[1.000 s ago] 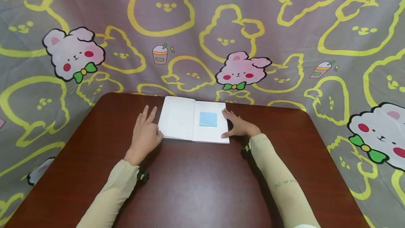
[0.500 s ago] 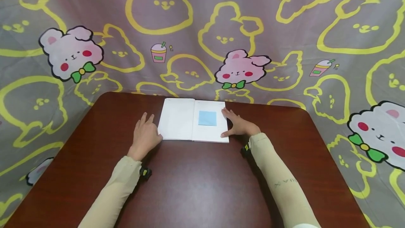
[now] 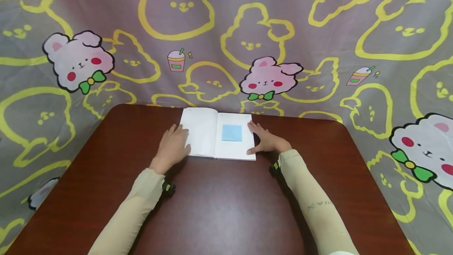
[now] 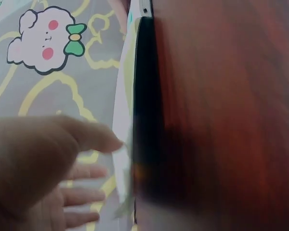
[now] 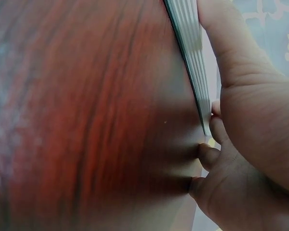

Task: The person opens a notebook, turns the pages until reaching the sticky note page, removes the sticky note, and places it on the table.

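An open notebook point(image 3: 198, 135) with white pages lies at the far side of the table, its left page curving up a little near the spine. On its right page is a square light-blue sticky note point(image 3: 231, 133). My left hand point(image 3: 172, 146) is at the left page's outer edge, fingers loosely extended over it; in the left wrist view the thumb point(image 4: 94, 137) reaches the paper's edge. My right hand point(image 3: 269, 141) rests at the right page's outer edge. In the right wrist view its thumb lies on the page point(image 5: 210, 62), the other fingers beside the stacked page edges.
The dark red-brown wooden table point(image 3: 219, 207) extends in front of the notebook and to both sides. Directly behind its far edge hangs a curtain point(image 3: 205, 19) printed with cartoon rabbits. A small black wrist device point(image 3: 168, 188) sits at the left cuff.
My left hand has moved right, from beside the notebook onto the left page's edge, its fingers less spread. The left page bulges more than half a second ago. My right hand has stayed put.
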### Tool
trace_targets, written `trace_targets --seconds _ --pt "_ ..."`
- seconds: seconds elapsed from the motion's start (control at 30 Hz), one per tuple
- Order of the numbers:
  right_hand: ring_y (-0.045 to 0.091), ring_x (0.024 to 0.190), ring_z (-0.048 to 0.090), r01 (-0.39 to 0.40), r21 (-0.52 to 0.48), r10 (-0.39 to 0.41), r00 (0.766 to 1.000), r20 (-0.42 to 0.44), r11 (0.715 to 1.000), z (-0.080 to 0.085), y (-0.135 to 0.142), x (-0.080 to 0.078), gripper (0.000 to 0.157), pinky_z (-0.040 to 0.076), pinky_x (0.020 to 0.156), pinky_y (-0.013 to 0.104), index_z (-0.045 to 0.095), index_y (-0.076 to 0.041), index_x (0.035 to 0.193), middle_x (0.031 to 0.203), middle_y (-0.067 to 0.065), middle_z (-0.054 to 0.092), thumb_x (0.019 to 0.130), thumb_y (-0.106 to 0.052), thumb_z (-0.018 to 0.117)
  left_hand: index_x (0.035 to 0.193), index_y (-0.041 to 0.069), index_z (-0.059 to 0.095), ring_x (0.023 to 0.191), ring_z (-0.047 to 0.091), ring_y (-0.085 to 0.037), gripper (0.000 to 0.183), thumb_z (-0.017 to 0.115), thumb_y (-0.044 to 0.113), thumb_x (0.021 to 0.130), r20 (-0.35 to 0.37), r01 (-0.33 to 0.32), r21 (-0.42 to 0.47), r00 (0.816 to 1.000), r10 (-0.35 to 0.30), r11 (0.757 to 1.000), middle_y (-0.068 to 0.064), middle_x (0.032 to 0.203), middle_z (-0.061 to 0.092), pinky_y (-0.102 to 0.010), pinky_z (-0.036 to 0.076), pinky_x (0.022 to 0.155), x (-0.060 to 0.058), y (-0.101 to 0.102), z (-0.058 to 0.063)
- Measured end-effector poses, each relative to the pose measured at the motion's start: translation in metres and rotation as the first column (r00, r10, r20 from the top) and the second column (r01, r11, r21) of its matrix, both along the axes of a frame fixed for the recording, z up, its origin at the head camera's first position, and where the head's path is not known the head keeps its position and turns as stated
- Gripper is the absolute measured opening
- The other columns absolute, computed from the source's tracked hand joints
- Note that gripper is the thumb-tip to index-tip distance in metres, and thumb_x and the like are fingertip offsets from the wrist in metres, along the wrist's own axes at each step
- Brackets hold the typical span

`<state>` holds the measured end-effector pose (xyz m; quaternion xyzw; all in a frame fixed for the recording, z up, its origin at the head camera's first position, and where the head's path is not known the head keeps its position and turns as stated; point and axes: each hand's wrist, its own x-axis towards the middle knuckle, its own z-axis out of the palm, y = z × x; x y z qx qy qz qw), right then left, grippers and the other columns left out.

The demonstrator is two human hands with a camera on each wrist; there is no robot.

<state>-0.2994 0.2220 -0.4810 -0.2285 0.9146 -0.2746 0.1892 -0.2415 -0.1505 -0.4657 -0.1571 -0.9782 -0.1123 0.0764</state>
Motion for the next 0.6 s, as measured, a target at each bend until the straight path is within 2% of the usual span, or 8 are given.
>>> trace_targets --seconds 0.07,0.17,0.37,0.6 --pt "0.042 0.156 -0.008 -0.006 0.007 0.006 1.000 0.002 1.000 0.001 0.000 -0.001 0.124 -0.001 0.121 0.069 0.004 -0.006 0.164 0.172 0.014 -0.002 0.079 -0.043 0.086 0.139 -0.004 0.057 0.144 0.037 -0.050 0.052 0.065 0.021 0.095 0.010 0.075 -0.001 0.997 -0.075 0.997 -0.029 0.151 0.047 -0.066 0.031 0.116 -0.008 0.008 0.000" --pt "0.040 0.157 -0.008 -0.002 0.013 0.002 1.000 -0.001 1.000 0.000 0.000 -0.002 0.124 -0.001 0.122 0.068 0.004 -0.007 0.164 0.172 0.013 -0.002 0.079 -0.045 0.086 0.147 -0.001 0.051 0.148 0.033 -0.045 0.054 0.060 0.025 0.100 0.049 0.144 0.015 0.988 -0.144 0.989 -0.024 0.157 0.041 -0.062 0.026 0.120 -0.021 0.020 0.001" --pt "0.039 0.157 -0.008 -0.001 0.023 0.001 1.000 -0.007 1.000 -0.001 0.000 -0.004 0.123 -0.001 0.122 0.066 0.004 -0.009 0.165 0.172 0.011 -0.002 0.079 -0.045 0.086 0.154 0.005 0.043 0.153 0.025 -0.040 0.058 0.054 0.033 0.104 0.104 0.218 0.004 0.971 -0.217 0.976 -0.018 0.164 0.031 -0.060 0.022 0.123 -0.042 0.041 -0.001" --pt "0.038 0.157 -0.009 -0.011 0.027 0.011 1.000 0.004 1.000 -0.003 0.001 -0.004 0.123 -0.001 0.122 0.067 0.003 -0.009 0.165 0.172 0.011 -0.003 0.080 -0.046 0.085 0.158 0.009 0.038 0.155 0.020 -0.038 0.063 0.054 0.038 0.105 0.127 0.273 -0.014 0.955 -0.269 0.962 -0.014 0.166 0.027 -0.058 0.018 0.124 -0.053 0.047 -0.008"
